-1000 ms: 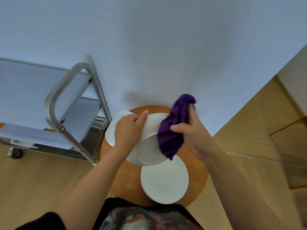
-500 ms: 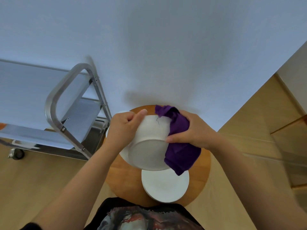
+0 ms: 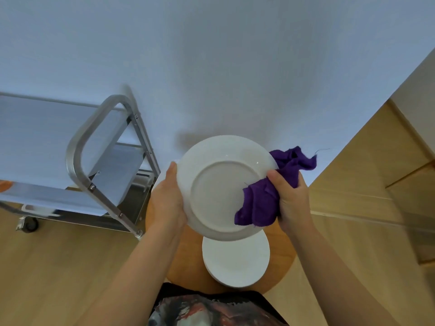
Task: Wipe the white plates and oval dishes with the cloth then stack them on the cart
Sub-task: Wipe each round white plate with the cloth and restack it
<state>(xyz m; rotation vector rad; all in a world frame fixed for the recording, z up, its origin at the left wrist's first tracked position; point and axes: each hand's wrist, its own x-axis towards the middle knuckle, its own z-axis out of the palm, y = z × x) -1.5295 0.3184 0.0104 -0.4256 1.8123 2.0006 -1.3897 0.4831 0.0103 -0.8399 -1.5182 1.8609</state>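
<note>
Plate [image 3: 219,189] was tilted underside-up above the table [image 3: 183,262], its rim in your left hand [image 3: 168,203], whose fingers curled behind it, while your right hand [image 3: 292,203] pinched the cloth [image 3: 263,203] against its other edge. Judging by that one-sided grip, a hard wipe could have slipped it onto the stack [image 3: 235,260] below your fingers

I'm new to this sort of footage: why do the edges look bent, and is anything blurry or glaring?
Head view: the wide-angle lens bows the cart frame and the wall line; light is soft, with a faint shadow on the wall behind the plate; tiny glints dot the plate's rim; plate, purple cloth and both hands, left hand and right hand, look sharp.
</note>
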